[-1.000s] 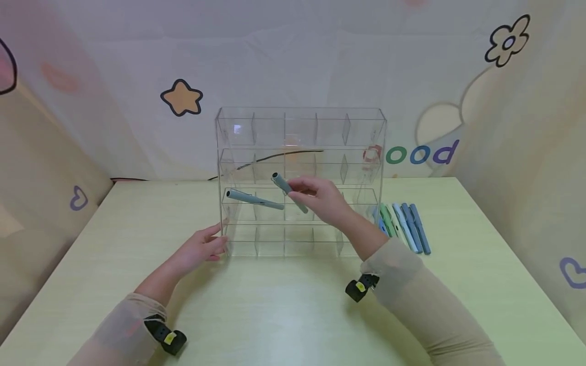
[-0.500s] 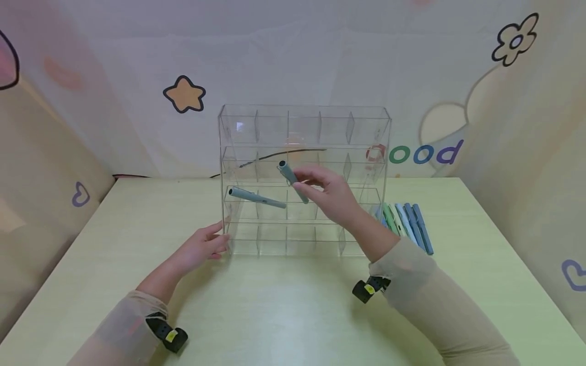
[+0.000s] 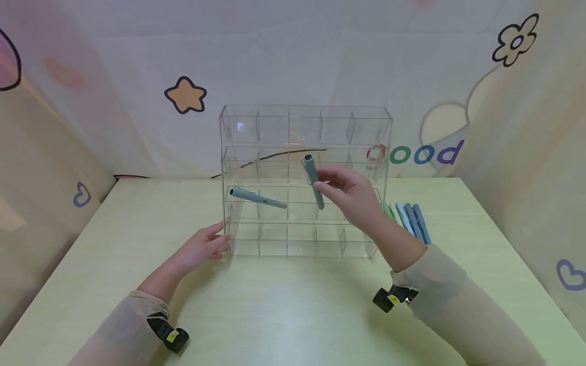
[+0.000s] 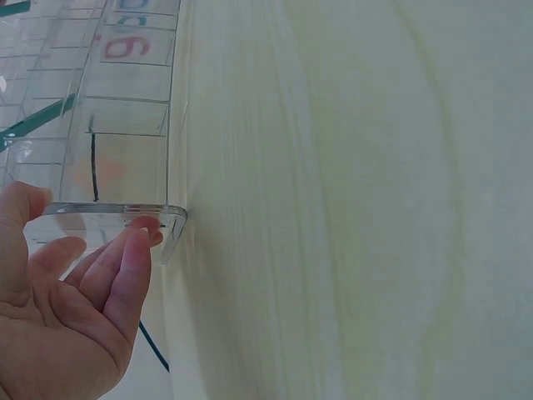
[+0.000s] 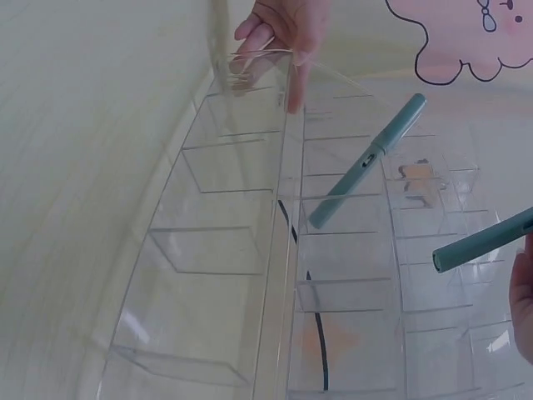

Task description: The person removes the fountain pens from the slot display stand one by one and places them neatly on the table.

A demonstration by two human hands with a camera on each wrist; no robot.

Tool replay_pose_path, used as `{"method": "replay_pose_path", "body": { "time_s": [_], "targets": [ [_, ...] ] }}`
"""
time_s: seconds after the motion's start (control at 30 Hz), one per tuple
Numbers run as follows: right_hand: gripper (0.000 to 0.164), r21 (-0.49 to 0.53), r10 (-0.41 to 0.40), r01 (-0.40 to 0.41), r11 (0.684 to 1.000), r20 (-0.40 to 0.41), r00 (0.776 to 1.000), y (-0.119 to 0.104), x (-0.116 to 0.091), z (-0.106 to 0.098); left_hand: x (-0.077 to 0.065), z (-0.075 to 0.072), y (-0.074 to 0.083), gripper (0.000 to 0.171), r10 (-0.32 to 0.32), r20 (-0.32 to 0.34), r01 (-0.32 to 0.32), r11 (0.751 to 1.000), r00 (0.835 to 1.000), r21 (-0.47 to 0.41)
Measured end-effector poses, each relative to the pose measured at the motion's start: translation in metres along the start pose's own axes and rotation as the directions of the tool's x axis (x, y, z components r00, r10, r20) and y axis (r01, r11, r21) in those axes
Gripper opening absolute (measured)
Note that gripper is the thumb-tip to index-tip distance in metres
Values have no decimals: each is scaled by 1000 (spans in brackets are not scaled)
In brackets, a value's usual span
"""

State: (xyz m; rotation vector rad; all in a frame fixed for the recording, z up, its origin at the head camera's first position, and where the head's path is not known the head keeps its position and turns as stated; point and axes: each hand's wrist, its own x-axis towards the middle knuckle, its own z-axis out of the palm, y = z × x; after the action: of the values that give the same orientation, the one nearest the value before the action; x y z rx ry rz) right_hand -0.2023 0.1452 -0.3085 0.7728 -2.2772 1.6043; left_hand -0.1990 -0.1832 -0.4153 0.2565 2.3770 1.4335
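My right hand [image 3: 354, 198] pinches a capped grey-green pen [image 3: 311, 169] between thumb and fingers, in front of a clear acrylic rack [image 3: 302, 222]. The pen stands nearly upright, cap end up. A matching pen [image 3: 257, 197] rests aslant in the rack's third row from the top, toward the left, its cap end at the left side. My left hand [image 3: 203, 246] touches the rack's lower left side with thumb and fingertips, as the left wrist view shows at the side panel [image 4: 108, 208]. In the right wrist view the held pen [image 5: 479, 247] reaches in from the right edge.
Several blue, light blue and green pens [image 3: 414, 221] lie side by side on the table [image 3: 284, 315], right of the rack and partly behind my right arm. A printed cloth [image 3: 293, 61] hangs close behind the rack. Thin clear dividers split each row into compartments.
My right hand has moved right with the pen, which has turned from a slant to nearly upright. The left hand and the pen in the rack have stayed in place.
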Motion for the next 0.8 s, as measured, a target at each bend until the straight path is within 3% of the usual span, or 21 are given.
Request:
{"method": "replay_pose_path", "body": {
  "time_s": [0.4,0.8],
  "targets": [
    [28,-95,149,-150,984,-18,989,10,-29,-33,-1,2,1,58,-5,-6,5,1000,1000,2],
    [27,-175,166,-173,969,-52,985,20,-54,-63,1,1,-1,59,-7,-7,7,1000,1000,-2]
  ]
}}
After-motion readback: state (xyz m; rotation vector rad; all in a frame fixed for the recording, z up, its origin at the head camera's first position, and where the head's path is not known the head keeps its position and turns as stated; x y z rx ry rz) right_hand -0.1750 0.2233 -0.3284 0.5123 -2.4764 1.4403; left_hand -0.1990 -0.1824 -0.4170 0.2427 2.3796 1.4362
